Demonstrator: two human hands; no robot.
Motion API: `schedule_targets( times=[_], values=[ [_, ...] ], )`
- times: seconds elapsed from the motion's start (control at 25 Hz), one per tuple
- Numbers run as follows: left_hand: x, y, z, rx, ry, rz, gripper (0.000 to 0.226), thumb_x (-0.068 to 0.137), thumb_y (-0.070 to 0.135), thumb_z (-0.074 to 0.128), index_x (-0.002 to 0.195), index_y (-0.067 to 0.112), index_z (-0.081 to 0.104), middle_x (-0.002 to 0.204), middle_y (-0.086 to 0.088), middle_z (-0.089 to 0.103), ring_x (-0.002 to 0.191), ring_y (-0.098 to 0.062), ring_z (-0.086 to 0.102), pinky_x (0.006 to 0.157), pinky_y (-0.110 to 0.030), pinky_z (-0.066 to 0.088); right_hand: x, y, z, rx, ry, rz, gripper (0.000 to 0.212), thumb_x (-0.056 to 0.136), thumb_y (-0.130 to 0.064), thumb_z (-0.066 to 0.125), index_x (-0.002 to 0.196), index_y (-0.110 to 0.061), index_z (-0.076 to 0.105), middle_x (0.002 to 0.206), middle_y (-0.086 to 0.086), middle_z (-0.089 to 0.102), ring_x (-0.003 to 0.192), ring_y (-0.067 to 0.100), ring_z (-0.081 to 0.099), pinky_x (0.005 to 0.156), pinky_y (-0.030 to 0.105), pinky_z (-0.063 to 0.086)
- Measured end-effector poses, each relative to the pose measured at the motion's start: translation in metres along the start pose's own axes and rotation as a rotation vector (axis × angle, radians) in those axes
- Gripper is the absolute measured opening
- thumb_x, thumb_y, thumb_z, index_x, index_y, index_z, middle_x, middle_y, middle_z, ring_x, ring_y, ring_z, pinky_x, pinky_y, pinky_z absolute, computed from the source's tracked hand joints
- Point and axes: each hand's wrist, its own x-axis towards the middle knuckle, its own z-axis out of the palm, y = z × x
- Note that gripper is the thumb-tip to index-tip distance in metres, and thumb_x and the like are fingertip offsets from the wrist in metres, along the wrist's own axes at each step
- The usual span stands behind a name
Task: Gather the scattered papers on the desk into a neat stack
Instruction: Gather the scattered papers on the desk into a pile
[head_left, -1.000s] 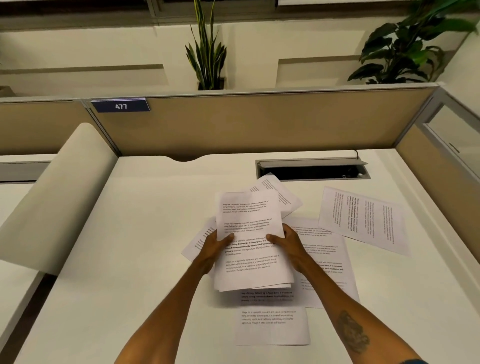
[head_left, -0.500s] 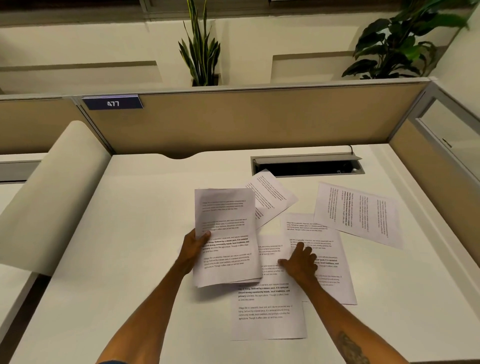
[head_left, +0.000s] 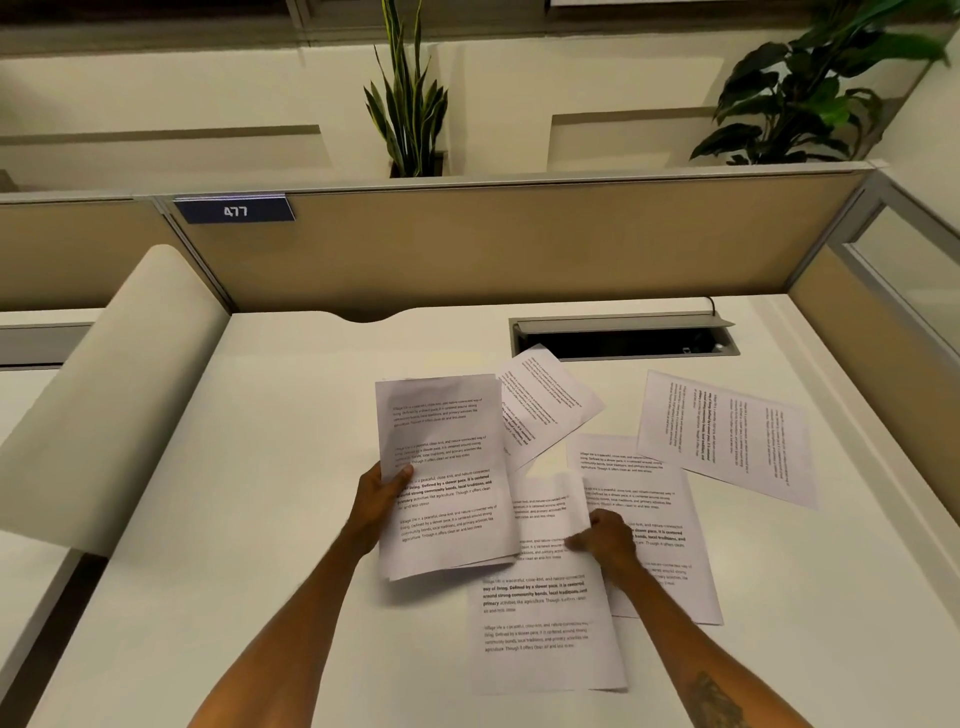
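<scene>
My left hand (head_left: 376, 504) grips a small stack of printed sheets (head_left: 441, 467) by its left edge, lifted a little above the white desk (head_left: 260, 519). My right hand (head_left: 602, 540) pinches the right edge of a loose sheet (head_left: 540, 623) lying near the desk's front; that edge curls up off the desk. Under my right hand lies another sheet (head_left: 649, 478). A tilted sheet (head_left: 545, 400) pokes out behind the stack. A fourth loose sheet (head_left: 727, 431) lies turned sideways at the right.
An open cable tray (head_left: 623, 338) is cut into the desk's back. Tan partition walls (head_left: 519, 249) close the back and right. A curved divider (head_left: 104, 405) borders the left. Plants (head_left: 410, 104) stand behind the partition.
My right hand let go of the stack, pressed down on the loose sheets, then closed on the front sheet's edge and lifted it. The left hand moved the stack leftward.
</scene>
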Motion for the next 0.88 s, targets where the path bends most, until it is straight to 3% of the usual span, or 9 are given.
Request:
schedule_targets(
  times=[0.2,0.4,0.6,0.68,0.8,0.88],
  values=[
    [0.007,0.004,-0.003,-0.014,-0.003,-0.007,0.033,0.102,0.013,0.057,0.131,-0.002,0.058,0.122,-0.025,0.071,0.092,-0.033,0.075,0.081,-0.043,0.064,0.004,0.01,-0.024,0.328,-0.122,-0.132,0.038,0.084,-0.005,0.076,0.119,-0.002,0.064,0.116,0.017,0.072,0.101,0.039,0.071,0.091,0.055,0.058],
    [0.017,0.01,-0.004,-0.021,0.013,-0.001,0.034,0.102,0.014,0.057,0.133,-0.001,0.056,0.123,-0.024,0.071,0.094,-0.036,0.074,0.09,-0.055,0.06,0.015,0.012,-0.052,0.488,-0.035,-0.267,0.026,0.091,-0.009,0.07,0.116,-0.009,0.067,0.119,0.019,0.072,0.097,0.033,0.073,0.09,0.052,0.059],
    [0.028,0.023,-0.007,-0.053,0.072,0.036,0.035,0.101,0.013,0.058,0.132,-0.002,0.057,0.124,-0.026,0.069,0.102,-0.043,0.071,0.094,-0.059,0.057,0.031,0.006,-0.091,0.649,0.036,-0.298,0.036,0.092,-0.008,0.068,0.128,-0.006,0.063,0.119,0.014,0.072,0.098,0.029,0.073,0.08,0.036,0.06],
    [0.03,0.026,0.0,-0.044,0.05,0.044,0.035,0.102,0.014,0.058,0.133,-0.002,0.057,0.125,-0.027,0.069,0.107,-0.048,0.07,0.095,-0.062,0.056,0.038,0.0,-0.1,0.704,0.053,-0.315,0.038,0.092,-0.008,0.068,0.129,-0.005,0.062,0.122,0.015,0.071,0.103,0.034,0.071,0.085,0.039,0.059],
    [0.03,0.031,0.022,-0.028,-0.022,0.029,0.034,0.101,0.015,0.06,0.131,-0.001,0.058,0.123,-0.025,0.072,0.099,-0.039,0.075,0.087,-0.054,0.063,0.043,-0.016,-0.101,0.736,0.017,-0.344,0.036,0.092,-0.01,0.069,0.126,-0.004,0.063,0.121,0.016,0.072,0.106,0.037,0.071,0.092,0.049,0.058],
    [0.027,0.034,0.044,-0.015,-0.106,0.014,0.033,0.1,0.016,0.061,0.13,0.0,0.059,0.12,-0.024,0.073,0.094,-0.034,0.078,0.079,-0.045,0.066,0.042,-0.03,-0.092,0.732,-0.025,-0.372,0.034,0.091,-0.009,0.07,0.124,-0.002,0.064,0.12,0.015,0.073,0.108,0.034,0.071,0.096,0.049,0.057]
  ],
)
